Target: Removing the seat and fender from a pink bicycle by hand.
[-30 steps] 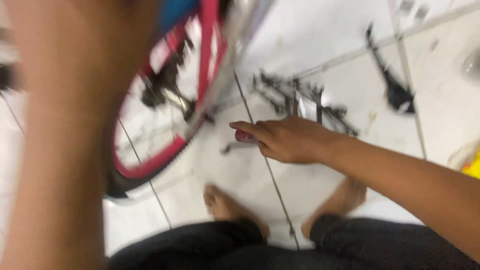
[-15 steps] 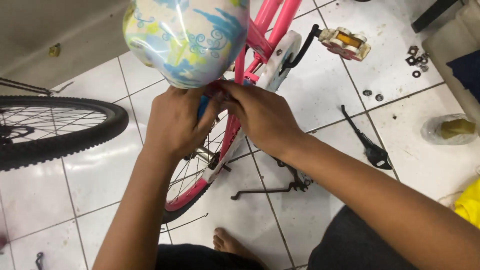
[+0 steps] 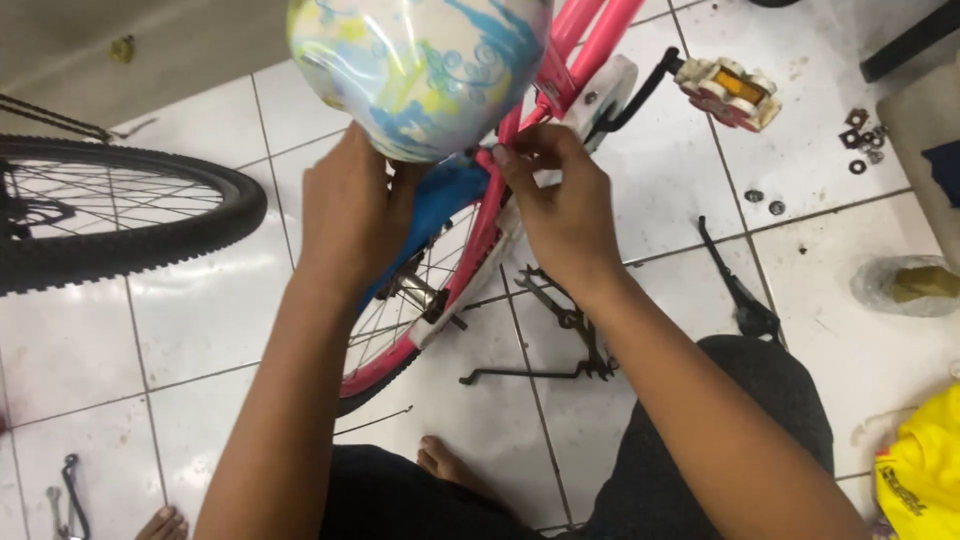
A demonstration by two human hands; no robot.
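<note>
- The left hand [image 3: 352,215] is curled against the blue mudguard [image 3: 440,200], just under the plastic-wrapped saddle [image 3: 420,70].
- The right hand [image 3: 560,205] pinches the pink bicycle frame [image 3: 495,210] with its fingertips closed on the tube.
- The pink-rimmed wheel [image 3: 400,330] stands on the tiled floor [image 3: 200,320], near a black kickstand [image 3: 560,340]; another tyre [image 3: 130,215] sits leftward.

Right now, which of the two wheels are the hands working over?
The pink-rimmed wheel under both hands; the black-tyred wheel lies apart at far left.
</note>
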